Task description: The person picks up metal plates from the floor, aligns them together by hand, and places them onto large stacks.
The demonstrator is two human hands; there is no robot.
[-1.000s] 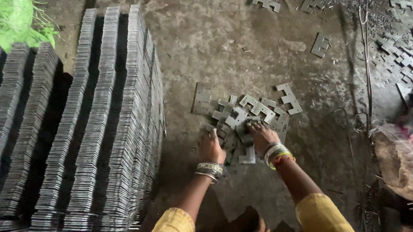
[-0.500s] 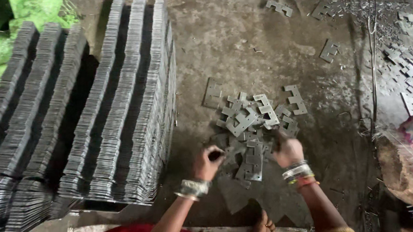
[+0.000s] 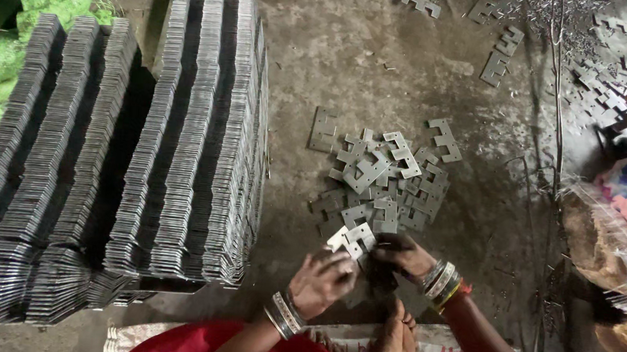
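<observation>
Since the earlier frame both hands have drawn back to lower centre, left hand (image 3: 321, 281) and right hand (image 3: 405, 256) closed on notched metal plates (image 3: 352, 239) beside the floor pile (image 3: 383, 184); thin edges could slip or cut fingers.

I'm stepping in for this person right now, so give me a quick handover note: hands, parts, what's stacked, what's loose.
Left hand: grips a small bunch of flat notched metal plates, lifted just off the floor.
Right hand: fingers on the same bunch, steadying it.
Loose pile: more plates lie jumbled on the concrete floor just beyond the hands.
Stacked rows: long neat rows of plates stand to the left.
Done: many rows stacked. Left: the loose pile, plus scattered plates at upper right.
</observation>
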